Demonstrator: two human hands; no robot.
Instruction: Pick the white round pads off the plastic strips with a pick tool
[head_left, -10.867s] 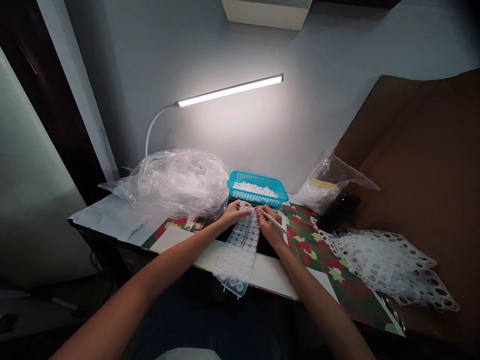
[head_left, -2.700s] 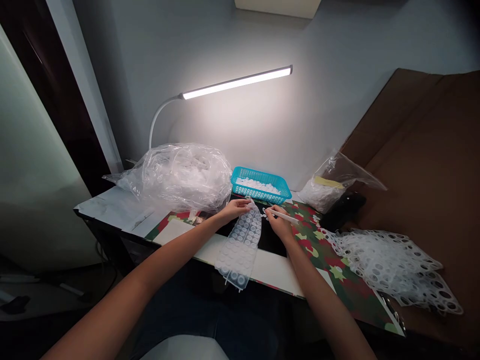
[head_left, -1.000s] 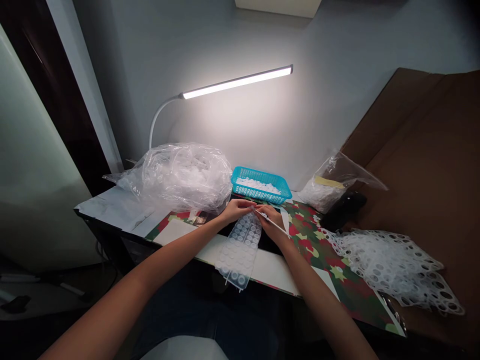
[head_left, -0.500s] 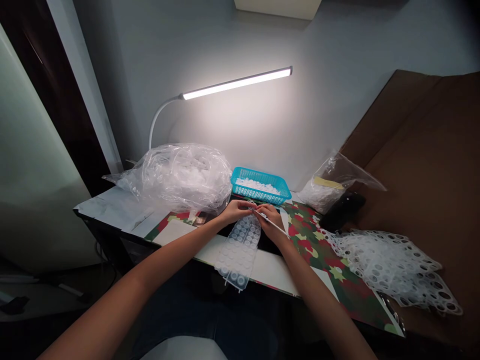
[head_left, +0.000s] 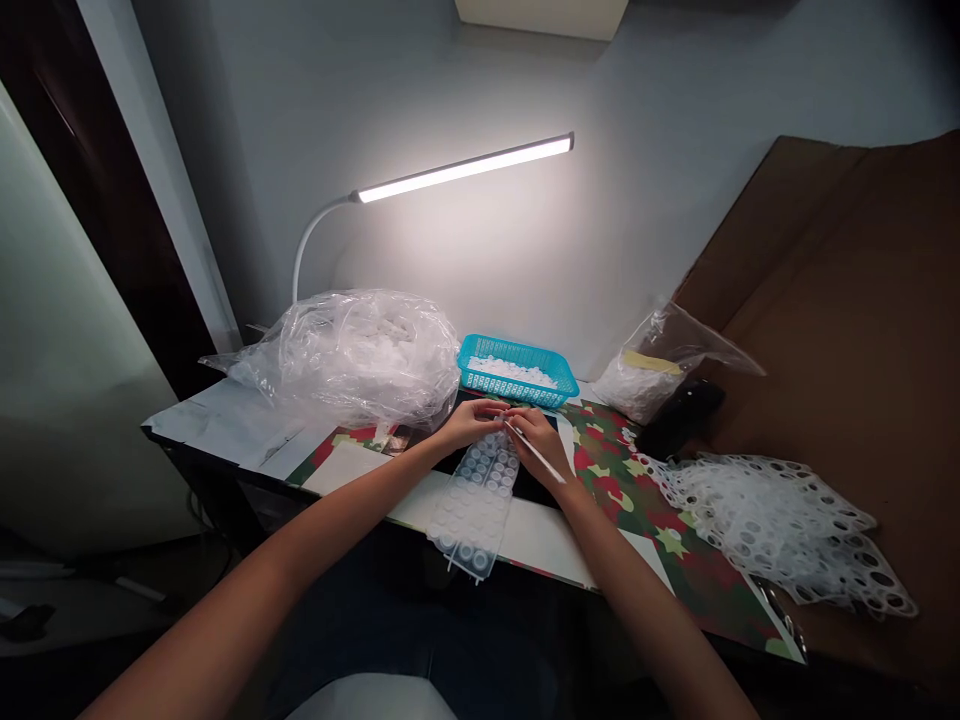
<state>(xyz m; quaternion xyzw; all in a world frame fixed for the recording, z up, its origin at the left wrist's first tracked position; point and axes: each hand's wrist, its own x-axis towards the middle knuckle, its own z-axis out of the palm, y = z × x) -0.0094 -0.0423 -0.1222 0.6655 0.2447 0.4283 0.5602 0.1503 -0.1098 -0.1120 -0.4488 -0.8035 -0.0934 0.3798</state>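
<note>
Left hand [head_left: 469,422] gripping a clear sheet of domed silicone bumpers [head_left: 474,515], right hand [head_left: 541,447] pinching a slender white pick [head_left: 551,468], teal plastic basket [head_left: 517,396] of loose white pieces [head_left: 514,371] beyond.

This is a cramped hand-work station, though whether it is in a home or a workshop cannot be told. A narrow counter [head_left: 225,462] stands against a plain grey wall [head_left: 660,200], lit by a gooseneck LED lamp [head_left: 465,168] beyond the right grip [head_left: 541,447]. A blue plastic basket [head_left: 517,372] sits just past that grip, and a cardboard sheet [head_left: 847,300] leans to its right.
</note>
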